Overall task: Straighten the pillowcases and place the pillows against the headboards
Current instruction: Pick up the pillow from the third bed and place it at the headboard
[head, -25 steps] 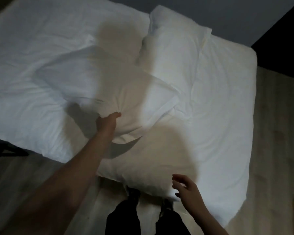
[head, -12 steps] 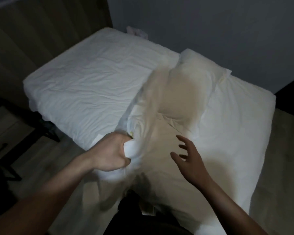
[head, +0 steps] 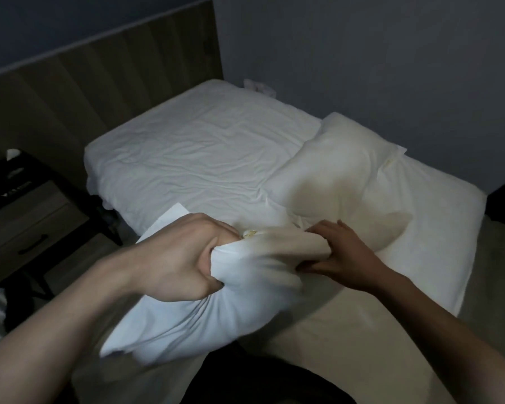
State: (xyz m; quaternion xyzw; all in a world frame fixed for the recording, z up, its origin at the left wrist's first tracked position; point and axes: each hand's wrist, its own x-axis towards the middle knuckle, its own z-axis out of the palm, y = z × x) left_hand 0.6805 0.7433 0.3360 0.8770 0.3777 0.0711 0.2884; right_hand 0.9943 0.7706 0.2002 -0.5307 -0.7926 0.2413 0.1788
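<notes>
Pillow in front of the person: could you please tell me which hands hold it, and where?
Both: the left hand grips the pillow by bunched pillowcase at its top edge; the right hand holds the same edge beside it.

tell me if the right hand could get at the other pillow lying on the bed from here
Probably yes: the second pillow lies just beyond the right hand with nothing between, but that hand now grips the held pillow and must let go first.

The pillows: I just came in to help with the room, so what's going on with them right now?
A person is holding one pillow up at the bed's near edge. The left hand grips a bunched end of its case, and the right hand holds the same end. A second pillow lies on the bed, away from the wooden headboard.
</notes>
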